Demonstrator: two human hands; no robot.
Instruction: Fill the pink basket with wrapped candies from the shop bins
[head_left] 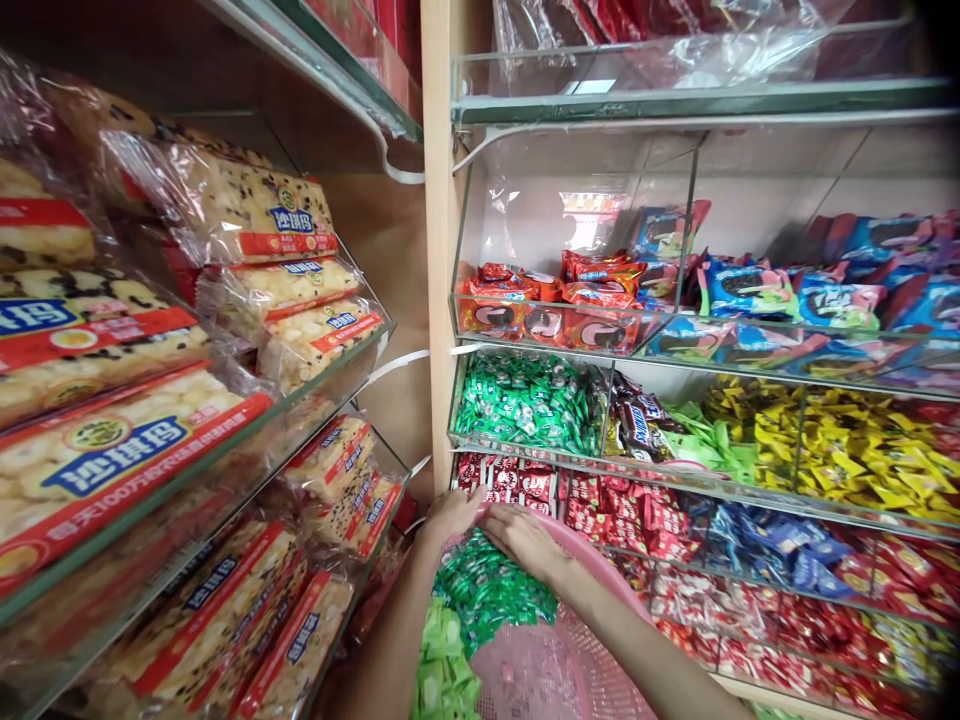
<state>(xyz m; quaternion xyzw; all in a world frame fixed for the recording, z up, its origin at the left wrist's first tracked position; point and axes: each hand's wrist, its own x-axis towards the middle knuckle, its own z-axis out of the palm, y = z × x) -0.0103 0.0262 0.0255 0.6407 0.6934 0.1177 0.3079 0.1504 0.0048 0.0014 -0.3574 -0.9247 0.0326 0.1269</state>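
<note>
A pink mesh basket (600,565) is in front of me, below the shelves. It holds shiny green wrapped candies (499,595) and a heap of light green packets (442,665). My left hand (452,514) is at the basket's far left edge, its fingers stretched forward and partly blurred. My right hand (519,538) lies over the far side of the green candies, palm down with its fingers extended. Just beyond both hands are red and white packets (517,478) in a low shelf bin.
Clear-fronted bins rise ahead, with matching green candies (525,405), yellow packets (862,450), red packets (622,515) and blue packets (780,545). Packaged puffed cakes (127,440) fill slanted glass shelves at the left. A wooden post (437,250) divides the two units.
</note>
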